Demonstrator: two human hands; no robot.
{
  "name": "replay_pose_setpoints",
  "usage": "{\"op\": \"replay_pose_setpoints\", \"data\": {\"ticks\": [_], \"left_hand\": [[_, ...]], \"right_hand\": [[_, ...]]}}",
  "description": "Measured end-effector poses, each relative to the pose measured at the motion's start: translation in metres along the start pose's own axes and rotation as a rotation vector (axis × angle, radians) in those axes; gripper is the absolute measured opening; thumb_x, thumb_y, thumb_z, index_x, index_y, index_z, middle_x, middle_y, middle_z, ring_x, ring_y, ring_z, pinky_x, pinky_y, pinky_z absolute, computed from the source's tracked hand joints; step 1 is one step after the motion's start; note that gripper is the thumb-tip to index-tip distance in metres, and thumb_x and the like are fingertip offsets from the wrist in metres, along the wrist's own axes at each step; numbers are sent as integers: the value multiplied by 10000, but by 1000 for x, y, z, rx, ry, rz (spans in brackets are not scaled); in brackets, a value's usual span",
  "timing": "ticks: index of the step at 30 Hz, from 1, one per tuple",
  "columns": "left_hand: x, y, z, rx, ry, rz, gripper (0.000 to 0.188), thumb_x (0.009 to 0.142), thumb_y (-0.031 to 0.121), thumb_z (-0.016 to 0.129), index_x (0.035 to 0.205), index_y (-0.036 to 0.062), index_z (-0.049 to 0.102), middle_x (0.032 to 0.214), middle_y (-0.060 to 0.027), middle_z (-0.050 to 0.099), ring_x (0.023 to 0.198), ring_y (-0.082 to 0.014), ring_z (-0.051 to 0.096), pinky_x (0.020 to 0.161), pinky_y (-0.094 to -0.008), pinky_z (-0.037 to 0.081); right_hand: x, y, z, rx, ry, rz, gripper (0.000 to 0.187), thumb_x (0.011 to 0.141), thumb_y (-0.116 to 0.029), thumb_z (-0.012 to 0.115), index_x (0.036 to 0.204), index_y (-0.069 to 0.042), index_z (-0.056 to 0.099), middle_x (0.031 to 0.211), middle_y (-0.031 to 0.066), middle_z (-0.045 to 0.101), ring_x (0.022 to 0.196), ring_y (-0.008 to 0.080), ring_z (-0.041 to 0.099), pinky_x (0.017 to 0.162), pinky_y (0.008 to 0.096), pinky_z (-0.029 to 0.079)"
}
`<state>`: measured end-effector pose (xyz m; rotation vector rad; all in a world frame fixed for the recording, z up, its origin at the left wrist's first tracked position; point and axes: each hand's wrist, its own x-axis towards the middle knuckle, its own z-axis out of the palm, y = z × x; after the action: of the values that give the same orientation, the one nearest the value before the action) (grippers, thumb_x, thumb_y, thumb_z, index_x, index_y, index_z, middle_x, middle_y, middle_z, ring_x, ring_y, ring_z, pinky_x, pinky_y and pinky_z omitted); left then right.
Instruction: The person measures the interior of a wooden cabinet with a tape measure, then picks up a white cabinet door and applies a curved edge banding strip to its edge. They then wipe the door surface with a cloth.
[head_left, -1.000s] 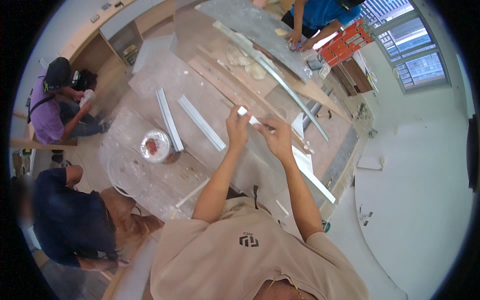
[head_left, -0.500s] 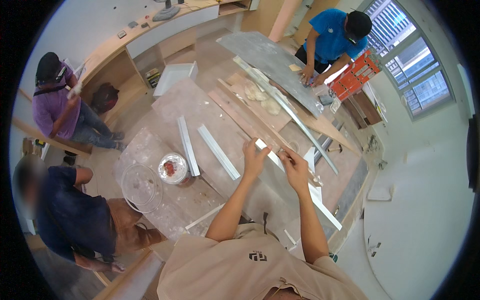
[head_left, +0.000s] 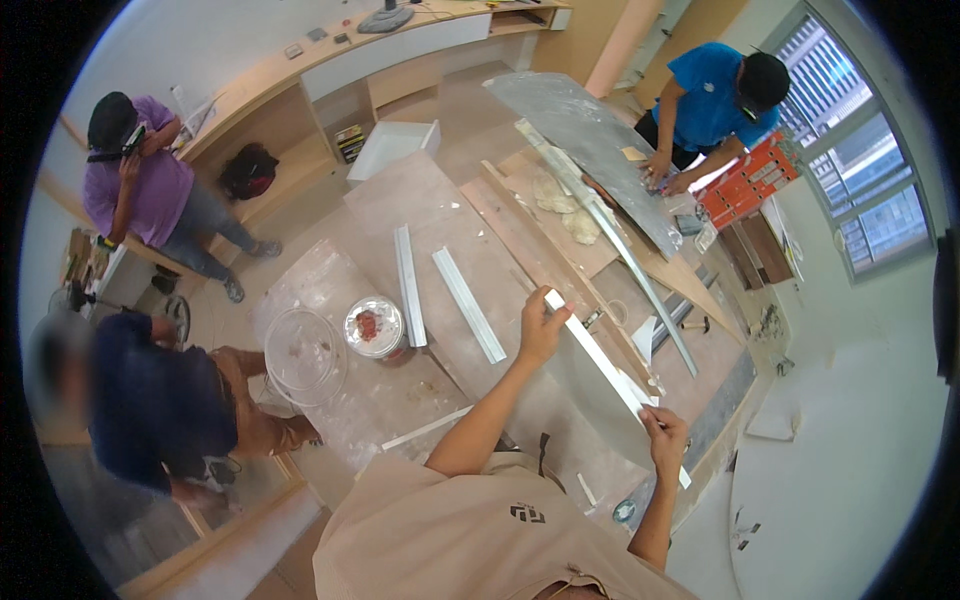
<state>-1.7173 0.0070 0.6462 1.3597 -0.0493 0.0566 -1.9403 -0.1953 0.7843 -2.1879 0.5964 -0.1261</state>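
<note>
A long white strip (head_left: 602, 362) slants across the table in front of me, along the edge of a pale panel (head_left: 585, 385). My left hand (head_left: 543, 328) is closed on the strip's far end, thumb on top. Lower down, my right hand (head_left: 664, 437) pinches the strip near its other end, which sticks out past the fingers. Whether the strip is fixed to the panel I cannot tell. Left of my left hand lie two grooved white strips, one nearer (head_left: 470, 305) and one farther left (head_left: 409, 285).
A lidded tub (head_left: 376, 328) and a clear round lid (head_left: 305, 355) sit on the dusty worktable (head_left: 300, 280). Beyond my hands lie a wooden batten (head_left: 570, 280) and a long metal strip (head_left: 625, 260). Co-workers stand at left and far right, one in blue (head_left: 708, 90) by a grey sheet (head_left: 570, 120).
My right hand has slid down along the white strip toward its near end, away from my left hand. The whole view has shifted, and the co-worker in purple has raised a hand toward the head.
</note>
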Motion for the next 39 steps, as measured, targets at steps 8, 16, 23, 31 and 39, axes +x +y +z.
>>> {"op": "replay_pose_setpoints", "data": {"ticks": [8,16,23,31,39], "left_hand": [[-4,0,5,-98,61,-2,374,881,217,774,1113,-45,642,927,-78,612,792,-171,519,684,-324,417],[-5,15,6,-9,71,48,251,889,162,736,1027,-20,633,847,-20,586,770,-89,532,665,-288,423],[-3,21,4,227,84,203,466,935,301,763,1228,-20,594,1188,-190,624,1093,-300,606,973,-409,472],[-19,27,7,305,57,161,889,778,381,915,1438,-44,498,1398,-266,540,1349,-438,480,1160,-518,375],[-14,41,0,199,110,136,521,818,221,889,1211,-59,694,1010,-183,745,935,-278,699,852,-388,546]], "right_hand": [[25,-22,28,-32,20,-62,200,889,-187,836,971,-4,828,818,94,700,777,184,634,695,318,446],[67,-70,88,15,31,-192,176,858,-154,843,928,6,820,788,96,652,709,186,590,661,322,435],[94,-76,109,13,45,-282,195,876,-158,837,968,13,819,827,102,696,755,184,626,711,340,478],[102,-58,110,301,106,-249,299,1031,-209,691,1219,15,749,996,70,738,866,150,648,813,305,546],[47,-42,54,-229,-133,-368,382,946,-248,780,1239,-7,739,1127,181,768,1015,279,724,895,378,545]]}}
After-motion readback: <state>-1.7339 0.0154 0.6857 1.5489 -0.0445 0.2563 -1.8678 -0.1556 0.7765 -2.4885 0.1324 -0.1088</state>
